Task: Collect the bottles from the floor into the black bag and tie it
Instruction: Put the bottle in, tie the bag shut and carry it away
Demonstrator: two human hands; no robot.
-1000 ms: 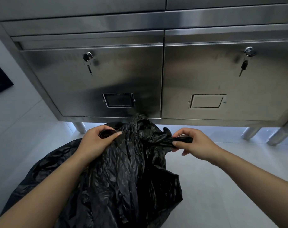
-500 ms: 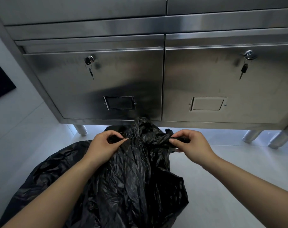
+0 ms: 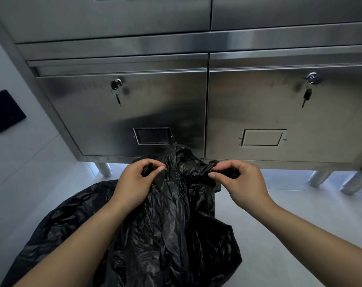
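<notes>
At 6 o'clock on the floor, the black bag (image 3: pixel 167 235) is pinched at its gathered neck by left hand (image 3: pixel 134 183) and right hand (image 3: pixel 241 182), slightly apart; thin, soft, slippery film, best held by twisted ends.

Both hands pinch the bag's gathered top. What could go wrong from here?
1. Either twisted end could slip from the left hand or right hand, since no knot shows yet, and the bag might reopen.
2. Pulled hard, the thin plastic may tear.
3. The bag's top sits near the cabinet and could snag.
</notes>
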